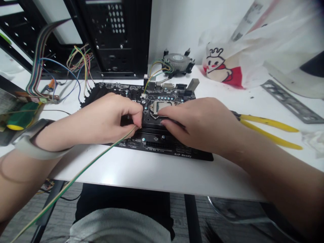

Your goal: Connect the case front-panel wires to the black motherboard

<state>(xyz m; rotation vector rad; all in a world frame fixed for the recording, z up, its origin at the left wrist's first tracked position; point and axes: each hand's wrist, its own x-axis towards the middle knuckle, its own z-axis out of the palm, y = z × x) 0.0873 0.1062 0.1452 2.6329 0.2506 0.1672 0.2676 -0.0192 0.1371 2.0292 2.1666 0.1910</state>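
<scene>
Motherboard (152,135) lies flat on the white table (152,175) in the head view; over it the left hand (108,116) pinches a green-and-yellow cable (83,171) between thumb and forefinger, while the right hand (205,121) grips a slim dark tool (176,122) beside the processor socket (162,106)

Before you, itemised: left hand (113,116), one; right hand (202,123), one; both yours, mid-frame. Green-and-yellow cord (73,181), one, lower left. Slim dark tool (177,122), one, centre. Motherboard (155,131), one, centre. Cooling fan (177,61), one, upper centre. Black case (111,60), one, upper left. Multicoloured ribbon cable (37,64), one, upper left. Pliers (269,125), one pair, two yellow handles, right. Slotted metal plate (291,101), one, right. Plastic bag (250,57), one, upper right. Worktop (157,175), one.
</scene>
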